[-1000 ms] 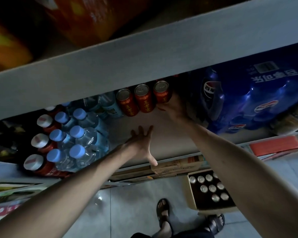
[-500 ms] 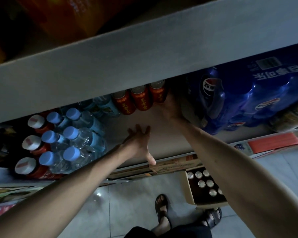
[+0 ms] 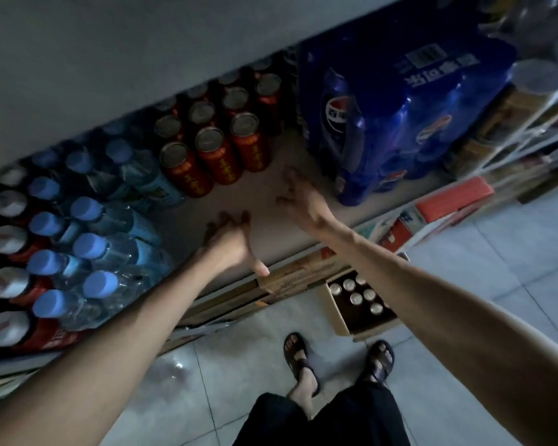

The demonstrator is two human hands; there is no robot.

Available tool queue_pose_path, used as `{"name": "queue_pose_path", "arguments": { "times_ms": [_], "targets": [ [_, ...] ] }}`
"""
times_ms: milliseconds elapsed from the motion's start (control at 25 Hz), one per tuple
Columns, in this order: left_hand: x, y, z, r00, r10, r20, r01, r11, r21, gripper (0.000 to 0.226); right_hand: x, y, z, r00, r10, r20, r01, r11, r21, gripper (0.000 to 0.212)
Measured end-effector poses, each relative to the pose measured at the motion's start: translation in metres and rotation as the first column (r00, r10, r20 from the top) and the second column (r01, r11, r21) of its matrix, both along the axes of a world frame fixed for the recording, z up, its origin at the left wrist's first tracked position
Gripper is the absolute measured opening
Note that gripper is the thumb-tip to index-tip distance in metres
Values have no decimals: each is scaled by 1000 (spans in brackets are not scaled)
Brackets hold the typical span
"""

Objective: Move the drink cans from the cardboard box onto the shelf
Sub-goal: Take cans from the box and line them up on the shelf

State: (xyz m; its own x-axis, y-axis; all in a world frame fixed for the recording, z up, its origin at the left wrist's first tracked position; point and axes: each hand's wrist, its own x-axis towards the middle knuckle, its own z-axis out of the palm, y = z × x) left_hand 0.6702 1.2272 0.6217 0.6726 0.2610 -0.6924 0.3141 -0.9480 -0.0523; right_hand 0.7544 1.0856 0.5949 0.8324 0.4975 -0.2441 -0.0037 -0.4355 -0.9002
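Several red drink cans stand in rows at the back of the shelf. My right hand hovers just in front of them with loosely spread fingers and nothing in it. My left hand rests on the shelf's bare surface near its front edge, fingers curled, thumb out, also holding nothing. On the floor below the shelf sits the cardboard box with several silver can tops showing; my right forearm covers its right part.
Blue-capped water bottles and red-labelled bottles fill the shelf's left side. A blue shrink-wrapped pack of cola bottles stands on the right. An upper shelf board overhangs. Flat cartons lie under the shelf. My sandalled feet stand on the tiled floor.
My right hand has let go of the rightmost can and drawn back toward me. The view has tipped down, so more rows of cans show. My left hand has curled slightly.
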Motion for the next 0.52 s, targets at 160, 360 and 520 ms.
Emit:
{"name": "queue_pose_path", "arguments": {
  "times_ms": [160, 360, 520],
  "targets": [
    [-17, -53, 17, 917, -134, 375, 177, 981, -82, 76, -61, -102, 0, 966, -59, 251, 73, 996, -47, 24],
    [-25, -168, -17, 851, -162, 500, 370, 861, -351, 27, -100, -232, -94, 970, -212, 116, 240, 901, -362, 16],
    [-30, -229, -155, 988, -140, 59, 151, 871, -467, 13, -125, -301, -213, 978, -154, -140, 59, 850, -524, 13]
  ]
}}
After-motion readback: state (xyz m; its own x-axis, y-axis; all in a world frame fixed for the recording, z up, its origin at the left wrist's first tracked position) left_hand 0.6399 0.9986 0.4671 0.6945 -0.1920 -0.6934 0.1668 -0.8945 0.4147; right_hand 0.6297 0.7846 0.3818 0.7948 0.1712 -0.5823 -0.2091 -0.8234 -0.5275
